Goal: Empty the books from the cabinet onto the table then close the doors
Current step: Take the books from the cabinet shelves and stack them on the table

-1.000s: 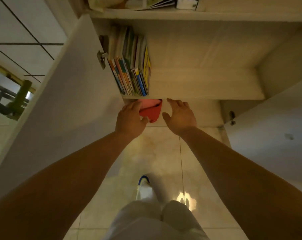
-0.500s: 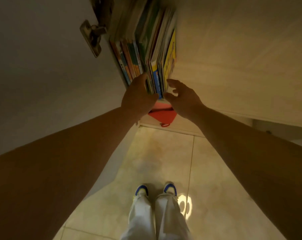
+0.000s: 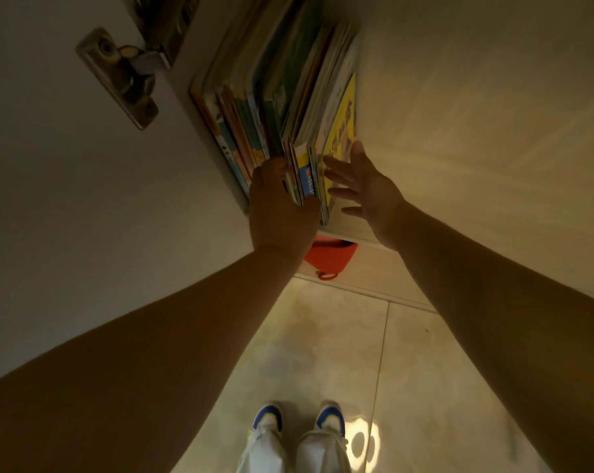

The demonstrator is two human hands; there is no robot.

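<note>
Viewpoint: we look down along both bare arms from head height, with the cabinet straight ahead at 12 o'clock and pale floor tiles below.

Books: a row of thin books (image 3: 288, 107) stands upright on the cabinet shelf (image 3: 459, 138), packed against the shelf's left wall. Spines face us, and the long axis of each book runs away from us into the cabinet.

Left hand: our left hand (image 3: 281, 206) is on the spines near the middle of the row. Fingertips go in between the spines at about 12 o'clock from the knuckles, with the thumb low on the right-hand books. It appears to grip that part of the row, though the dim light hides the fingertips.

Right hand: our right hand (image 3: 360, 182) is spread, fingers straight, palm towards the yellow cover (image 3: 339, 131) at the right end of the row. It holds nothing and lies just beside that cover.

Key relation: the books sit between the two hands, left hand nearer and already in contact.

Next move, our judgement: press the right palm at 9 o'clock onto the yellow cover, clamp, then draw the bundle back at 6 o'clock.

Door: the open door (image 3: 67, 199) and its metal hinge (image 3: 121, 76) are at 10 o'clock.

Below: a red object (image 3: 329, 256) sits under the shelf.
</note>
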